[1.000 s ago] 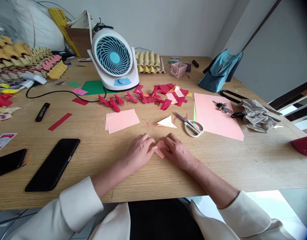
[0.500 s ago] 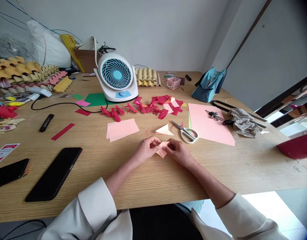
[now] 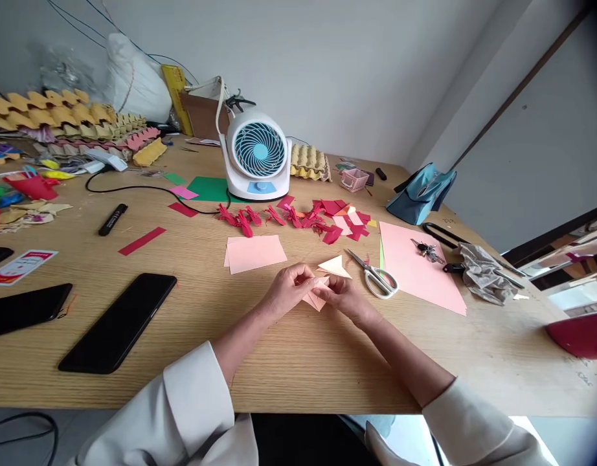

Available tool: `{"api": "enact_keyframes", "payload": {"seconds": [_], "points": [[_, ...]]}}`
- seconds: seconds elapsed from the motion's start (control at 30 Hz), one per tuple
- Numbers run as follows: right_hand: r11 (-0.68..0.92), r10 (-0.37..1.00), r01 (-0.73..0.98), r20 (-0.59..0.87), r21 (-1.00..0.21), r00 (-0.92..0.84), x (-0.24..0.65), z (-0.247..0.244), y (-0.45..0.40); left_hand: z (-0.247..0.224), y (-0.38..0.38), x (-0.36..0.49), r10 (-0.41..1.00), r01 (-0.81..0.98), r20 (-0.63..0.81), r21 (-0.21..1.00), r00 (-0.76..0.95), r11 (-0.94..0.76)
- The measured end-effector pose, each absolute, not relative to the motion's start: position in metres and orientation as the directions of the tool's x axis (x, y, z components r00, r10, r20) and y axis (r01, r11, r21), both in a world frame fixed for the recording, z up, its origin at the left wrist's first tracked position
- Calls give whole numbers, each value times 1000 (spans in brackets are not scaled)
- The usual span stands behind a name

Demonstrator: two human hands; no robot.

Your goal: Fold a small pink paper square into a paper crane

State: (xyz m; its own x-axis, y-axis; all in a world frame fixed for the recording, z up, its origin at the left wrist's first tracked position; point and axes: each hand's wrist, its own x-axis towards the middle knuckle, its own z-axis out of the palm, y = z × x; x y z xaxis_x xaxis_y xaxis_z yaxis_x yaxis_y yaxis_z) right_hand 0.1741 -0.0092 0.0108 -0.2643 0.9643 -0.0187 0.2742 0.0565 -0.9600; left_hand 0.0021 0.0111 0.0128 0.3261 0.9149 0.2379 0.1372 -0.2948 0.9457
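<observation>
Between my two hands is a small piece of folded pink paper (image 3: 316, 300), pinched from both sides just above the table. My left hand (image 3: 291, 286) grips its left side, thumb on top. From the right, my right hand (image 3: 346, 298) presses it with thumb and fingers. My fingers hide part of the folds. Just beyond lies another folded paper piece (image 3: 335, 265), pale pink. White-handled scissors (image 3: 382, 282) rest to its right, blades pointing away to the left. Pink paper rectangles (image 3: 258, 254) lie beyond my left hand.
A row of red folded paper pieces (image 3: 274, 216) lies before a white fan (image 3: 259, 153). Large pink sheets (image 3: 417, 268) carry keys (image 3: 427, 251) at right. A blue bag (image 3: 421, 194) stands behind. Black phones (image 3: 118, 323), a marker (image 3: 112, 219) and a red strip (image 3: 142, 241) lie left.
The camera view has tilted and shifted, so the table things appear moved. Both hands still hold the folded paper, and my fingers now cover more of its upper part.
</observation>
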Motion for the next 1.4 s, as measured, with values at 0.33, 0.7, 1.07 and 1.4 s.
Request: {"api": "enact_keyframes", "payload": {"seconds": [0.33,0.7,1.07,1.4], "points": [[0,982,137,-26,-991,-187,174,-14,-16,13,9,2,915,145,188,957,357,-253],[57,983,239,12,-969,-186,170,-11,-22,14,7,3,938,218,158,948,308,-231],[29,975,253,-28,-967,-219,167,-4,-25,8,7,6,968,82,55,994,247,-77],[8,978,238,-42,-971,-202,167,-1,-24,10,3,10,934,224,183,940,305,-258]]}}
